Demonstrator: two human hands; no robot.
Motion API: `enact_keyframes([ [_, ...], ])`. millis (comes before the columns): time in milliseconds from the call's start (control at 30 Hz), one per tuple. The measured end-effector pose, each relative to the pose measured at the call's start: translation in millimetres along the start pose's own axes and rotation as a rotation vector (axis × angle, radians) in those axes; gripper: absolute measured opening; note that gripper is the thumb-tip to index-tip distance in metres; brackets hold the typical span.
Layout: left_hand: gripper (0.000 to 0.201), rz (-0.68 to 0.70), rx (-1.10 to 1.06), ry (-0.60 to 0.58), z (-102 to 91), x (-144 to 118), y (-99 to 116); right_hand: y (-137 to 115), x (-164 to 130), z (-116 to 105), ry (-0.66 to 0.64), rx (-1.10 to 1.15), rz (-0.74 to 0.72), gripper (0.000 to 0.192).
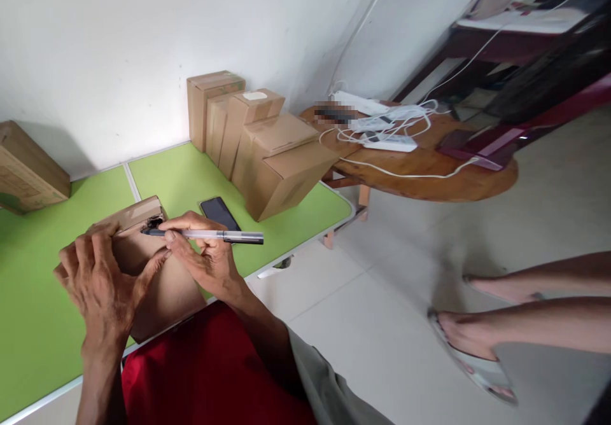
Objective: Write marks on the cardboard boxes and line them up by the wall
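Note:
A brown cardboard box (176,298) rests at the near edge of the green table, tilted toward me. My left hand (102,278) grips it from the left, fingers over the upper edge and thumb across its face. Pinched between thumb and fingers of my right hand (205,253) is a pen (243,237) with a clear barrel and dark ends. The pen's left end touches the box near a torn, dark spot (153,222) at its upper corner. What lies inside that spot cannot be made out. Just beyond my right hand lies a black phone (218,210).
Several cardboard boxes (296,177) stand in a row along the wall side of the green table (162,164). Another box (31,170) stands at the left. White power strips (389,142) and tangled cords cover a wooden table (429,186). A person's sandalled feet (477,342) are at right.

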State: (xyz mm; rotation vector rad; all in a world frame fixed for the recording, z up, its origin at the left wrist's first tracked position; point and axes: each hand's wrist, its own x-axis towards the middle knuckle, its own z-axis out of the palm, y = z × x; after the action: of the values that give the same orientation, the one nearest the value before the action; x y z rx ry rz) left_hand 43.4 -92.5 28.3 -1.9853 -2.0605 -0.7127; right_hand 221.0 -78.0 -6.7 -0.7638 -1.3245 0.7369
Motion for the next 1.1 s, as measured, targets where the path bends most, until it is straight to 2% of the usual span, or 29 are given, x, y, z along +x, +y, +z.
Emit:
enact_keyframes([
  [233,0.092,0.024,-0.017,0.040,1.0,-2,-2,-2,2,-4,-0.061,0.010,-0.002,0.021],
  [367,0.096,0.030,-0.016,0.023,1.0,-2,-3,-4,4,-12,-0.073,-0.054,0.026,0.021],
  [633,0.102,0.036,0.006,0.050,5.0,-2,-5,-12,8,-25,0.119,-0.139,0.063,0.022],
  [767,0.097,0.027,-0.017,0.053,3.8,-3,-5,2,19,-21,0.164,-0.088,0.018,0.028],
  [833,0.095,0.021,-0.028,0.053,2.9,-3,-5,16,29,-19,0.179,-0.130,0.025,0.035],
  [900,0.098,0.021,-0.020,0.049,2.4,-3,-4,32,39,-15,0.089,-0.375,0.148,0.040],
  [1000,0.100,0.030,-0.006,0.054,2.7,-4,-5,55,46,-7,-0.255,-0.867,0.437,0.037],
  [1033,0.099,0.031,-0.009,0.065,3.1,-4,-6,63,45,-4,-0.351,-0.957,0.503,0.033],
  [1100,0.094,0.034,-0.022,0.084,4.2,-5,-10,77,40,4,-0.444,-1.017,0.570,0.028],
])
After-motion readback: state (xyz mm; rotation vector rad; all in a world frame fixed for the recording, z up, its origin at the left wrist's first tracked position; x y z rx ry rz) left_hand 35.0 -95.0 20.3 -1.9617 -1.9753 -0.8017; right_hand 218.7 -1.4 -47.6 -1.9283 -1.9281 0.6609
